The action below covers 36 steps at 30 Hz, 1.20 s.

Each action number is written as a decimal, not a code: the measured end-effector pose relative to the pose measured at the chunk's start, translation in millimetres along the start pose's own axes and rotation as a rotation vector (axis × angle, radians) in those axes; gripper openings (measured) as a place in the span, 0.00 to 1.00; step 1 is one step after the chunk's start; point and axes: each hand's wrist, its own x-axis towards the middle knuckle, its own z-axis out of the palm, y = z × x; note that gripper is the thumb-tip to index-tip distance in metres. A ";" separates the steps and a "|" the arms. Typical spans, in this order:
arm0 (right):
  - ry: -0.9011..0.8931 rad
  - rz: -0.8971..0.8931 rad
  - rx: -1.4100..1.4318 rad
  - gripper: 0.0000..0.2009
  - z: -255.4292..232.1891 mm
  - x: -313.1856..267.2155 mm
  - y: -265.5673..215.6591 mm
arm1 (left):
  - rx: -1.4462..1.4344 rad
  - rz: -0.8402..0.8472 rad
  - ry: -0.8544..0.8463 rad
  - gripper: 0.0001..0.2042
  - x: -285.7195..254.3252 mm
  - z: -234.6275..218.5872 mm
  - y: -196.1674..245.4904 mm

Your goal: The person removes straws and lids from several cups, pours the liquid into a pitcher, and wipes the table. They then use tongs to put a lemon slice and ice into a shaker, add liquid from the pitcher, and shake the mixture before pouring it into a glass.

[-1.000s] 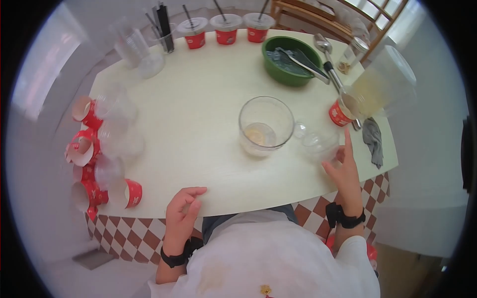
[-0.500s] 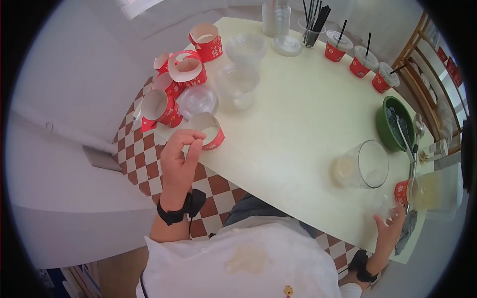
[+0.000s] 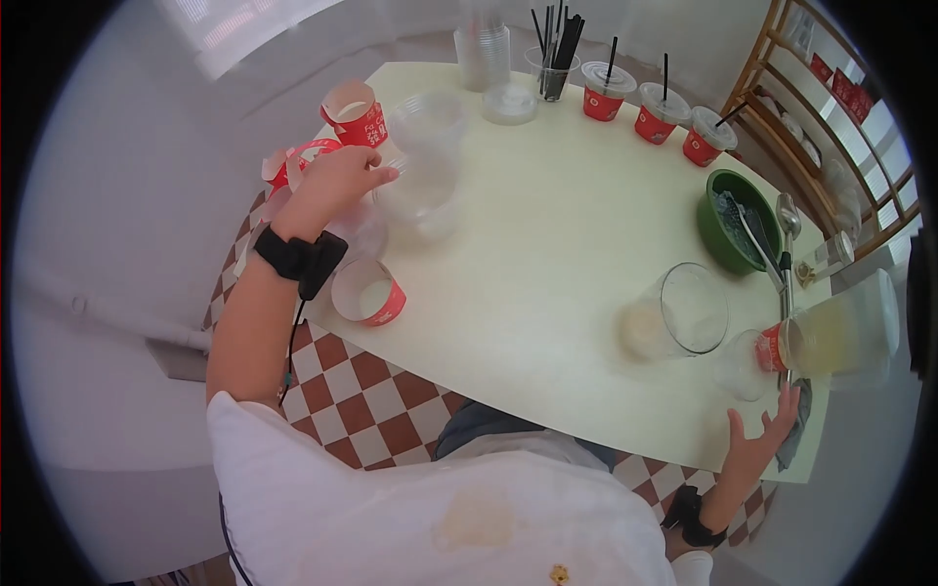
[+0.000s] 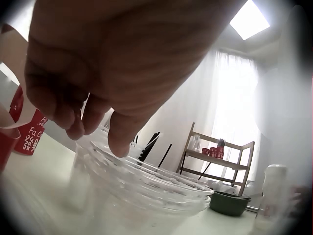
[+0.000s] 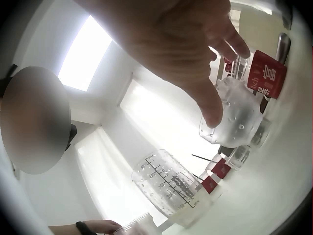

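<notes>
My left hand point(image 3: 337, 186) reaches over the left side of the table, its fingers loosely bent with nothing between them. Below it are nested clear plastic cups point(image 3: 425, 190), and the left wrist view shows its thumb hanging over the cups' rims point(image 4: 161, 181). Red paper cup sleeves point(image 3: 357, 122) stand beside that hand. On the far right, my right hand point(image 3: 757, 444) has thumb and fingers spread apart. Just beyond it is a small clear cup point(image 3: 745, 369), wet with droplets in the right wrist view, next to a red paper cup point(image 3: 772, 349).
A clear measuring jug point(image 3: 696, 311) stands right of centre. Behind it are a green bowl point(image 3: 718, 234) with tongs and a pitcher of pale liquid point(image 3: 845, 327). Lidded red cups point(image 3: 604, 103) line the back edge beside black straws point(image 3: 567, 59). A loose red sleeve point(image 3: 386, 308) sits at the front edge.
The view has swung left. My left hand has moved from the front edge, past the loose sleeve, forward to the clear cups. My right hand has drawn slightly back from the small cup, its fingers spread.
</notes>
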 end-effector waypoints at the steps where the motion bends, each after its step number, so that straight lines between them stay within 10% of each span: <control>1: 0.024 -0.016 0.068 0.38 -4.0 -2.8 0.2 | -0.021 0.029 -0.001 0.14 4.2 3.1 -2.2; 8: -0.411 0.051 0.715 0.51 26.7 -0.2 -33.9 | -0.115 0.052 -0.049 0.10 18.0 14.0 -18.6; 14: -0.613 0.023 0.737 0.57 64.7 17.6 -53.5 | -0.521 -0.008 -0.162 0.08 7.0 -2.3 -11.4; 30: -0.535 0.097 0.875 0.56 98.4 25.3 -59.0 | -1.114 0.043 0.014 0.11 -26.2 -57.4 4.1; 36: -0.514 0.114 0.925 0.49 100.8 28.5 -57.4 | -0.770 0.211 -0.290 0.11 -58.5 -22.8 64.1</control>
